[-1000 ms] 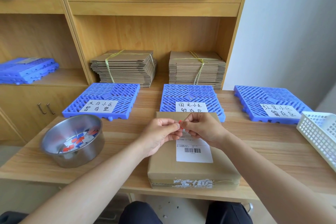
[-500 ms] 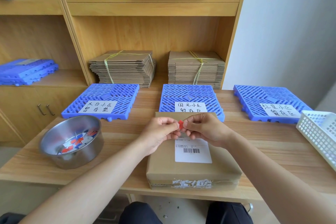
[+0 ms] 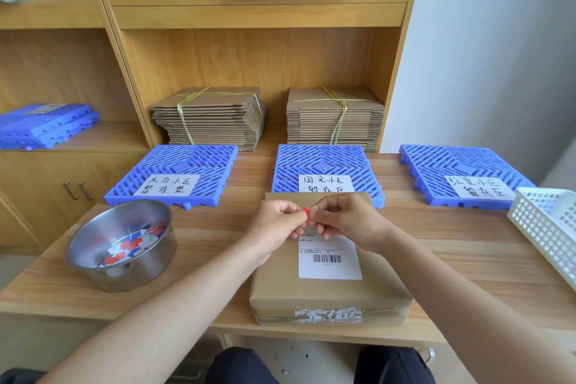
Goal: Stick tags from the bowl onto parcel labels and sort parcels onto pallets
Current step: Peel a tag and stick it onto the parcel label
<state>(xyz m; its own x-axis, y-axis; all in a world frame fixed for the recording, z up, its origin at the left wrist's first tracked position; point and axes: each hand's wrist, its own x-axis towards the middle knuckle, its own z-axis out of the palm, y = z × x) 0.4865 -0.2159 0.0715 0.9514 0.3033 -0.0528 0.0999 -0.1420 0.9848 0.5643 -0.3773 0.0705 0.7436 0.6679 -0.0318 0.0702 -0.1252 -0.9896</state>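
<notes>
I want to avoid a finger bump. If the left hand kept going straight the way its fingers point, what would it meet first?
The left hand points right, at the red tag both hands pinch. Right behind that are the right hand's fingertips, seemingly no gap.

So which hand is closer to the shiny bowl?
The left hand. It is over the parcel, with the bowl off to its left. The right hand is further away on the far side, pinching the same red tag.
</notes>
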